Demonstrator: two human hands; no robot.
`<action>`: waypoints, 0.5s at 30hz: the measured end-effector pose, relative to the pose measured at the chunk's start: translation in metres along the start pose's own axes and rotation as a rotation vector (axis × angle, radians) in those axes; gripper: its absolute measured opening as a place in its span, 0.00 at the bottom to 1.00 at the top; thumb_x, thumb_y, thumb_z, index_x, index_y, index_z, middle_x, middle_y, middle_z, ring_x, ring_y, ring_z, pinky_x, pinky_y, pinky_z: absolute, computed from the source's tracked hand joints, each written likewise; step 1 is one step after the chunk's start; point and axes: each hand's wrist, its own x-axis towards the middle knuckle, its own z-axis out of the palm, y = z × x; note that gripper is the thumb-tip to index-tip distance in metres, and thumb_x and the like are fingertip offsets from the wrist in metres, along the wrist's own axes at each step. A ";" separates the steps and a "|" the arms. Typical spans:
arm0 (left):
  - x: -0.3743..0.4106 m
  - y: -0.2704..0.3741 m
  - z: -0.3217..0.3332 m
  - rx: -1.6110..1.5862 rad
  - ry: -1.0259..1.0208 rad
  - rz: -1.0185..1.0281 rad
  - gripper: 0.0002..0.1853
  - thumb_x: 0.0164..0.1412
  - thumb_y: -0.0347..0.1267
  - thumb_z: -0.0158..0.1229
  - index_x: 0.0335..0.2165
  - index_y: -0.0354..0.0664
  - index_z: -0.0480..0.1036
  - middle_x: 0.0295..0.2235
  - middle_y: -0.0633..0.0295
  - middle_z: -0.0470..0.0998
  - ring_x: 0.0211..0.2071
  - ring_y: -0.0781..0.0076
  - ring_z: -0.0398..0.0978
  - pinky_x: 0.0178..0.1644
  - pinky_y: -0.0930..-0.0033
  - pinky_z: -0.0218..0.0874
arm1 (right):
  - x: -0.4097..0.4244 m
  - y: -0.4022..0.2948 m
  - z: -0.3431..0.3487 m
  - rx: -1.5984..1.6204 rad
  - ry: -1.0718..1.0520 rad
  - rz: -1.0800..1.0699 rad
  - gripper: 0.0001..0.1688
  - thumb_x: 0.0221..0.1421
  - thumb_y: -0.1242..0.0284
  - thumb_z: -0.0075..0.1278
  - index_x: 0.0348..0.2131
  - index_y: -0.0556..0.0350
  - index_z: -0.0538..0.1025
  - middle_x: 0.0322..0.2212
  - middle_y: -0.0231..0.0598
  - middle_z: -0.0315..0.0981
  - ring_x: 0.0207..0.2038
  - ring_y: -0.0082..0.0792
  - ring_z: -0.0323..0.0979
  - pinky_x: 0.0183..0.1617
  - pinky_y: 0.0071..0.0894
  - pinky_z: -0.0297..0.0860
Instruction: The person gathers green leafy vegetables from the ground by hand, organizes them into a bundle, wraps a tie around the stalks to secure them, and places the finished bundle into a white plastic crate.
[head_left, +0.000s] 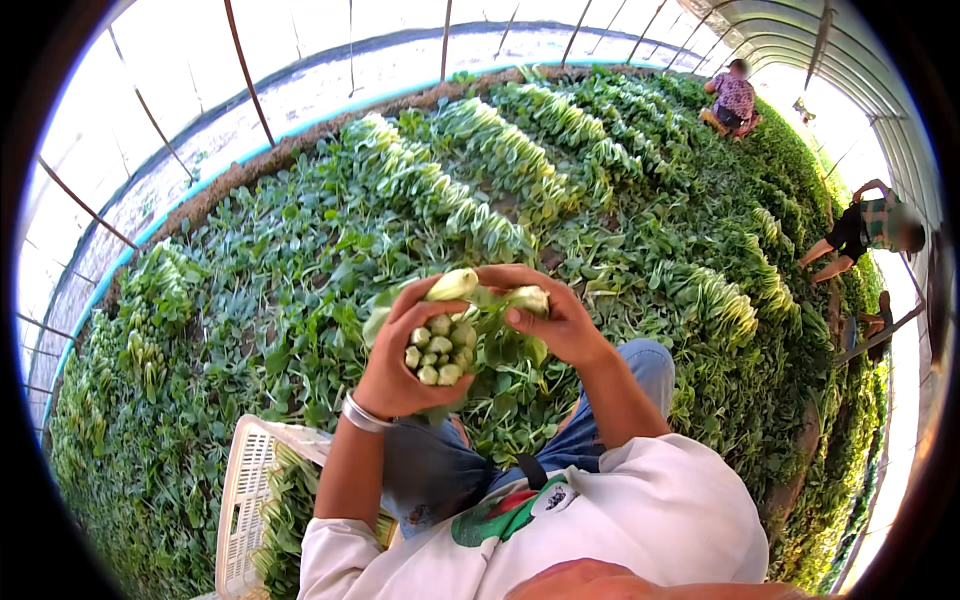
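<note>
My left hand (412, 352) is wrapped around a bundle of leafy green vegetables (441, 349), its pale cut stem ends turned up toward me. One more pale stalk (454, 284) lies across the top of that hand, by the index finger. Between the thumb and fingers of my right hand (555, 319) is a single leafy green (529, 299), root end up, its leaves hanging below. Both hands are close together above my knees, over the leaf-covered ground. The leaves of the bundle are mostly hidden behind my left hand.
A white plastic crate (241, 495) holding greens (289, 517) stands at my left side. Rows of laid greens (442, 184) cross the bed (315, 300) ahead. One person (731, 101) squats at the far right; another person (862, 229) is at the right edge. A blue pipe (225, 174) borders the bed.
</note>
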 end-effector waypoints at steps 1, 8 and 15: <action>-0.002 0.006 0.007 -0.054 0.002 -0.019 0.40 0.35 0.31 0.77 0.53 0.43 0.76 0.61 0.49 0.68 0.62 0.48 0.69 0.65 0.52 0.61 | -0.007 -0.007 0.002 0.006 0.037 -0.031 0.27 0.64 0.75 0.59 0.61 0.57 0.74 0.59 0.40 0.73 0.57 0.31 0.72 0.61 0.33 0.67; -0.019 0.042 0.038 -0.081 0.002 0.006 0.40 0.35 0.32 0.78 0.52 0.44 0.77 0.61 0.49 0.68 0.61 0.49 0.70 0.65 0.54 0.61 | -0.047 -0.066 -0.009 0.152 0.033 0.096 0.27 0.66 0.68 0.56 0.59 0.62 0.74 0.54 0.42 0.73 0.53 0.32 0.72 0.56 0.35 0.70; -0.038 0.050 0.048 -0.211 0.059 -0.028 0.40 0.33 0.31 0.77 0.52 0.43 0.77 0.61 0.48 0.69 0.61 0.52 0.70 0.65 0.55 0.61 | -0.071 -0.066 -0.036 0.216 0.040 0.132 0.36 0.61 0.65 0.53 0.63 0.64 0.71 0.56 0.44 0.72 0.62 0.38 0.66 0.69 0.40 0.58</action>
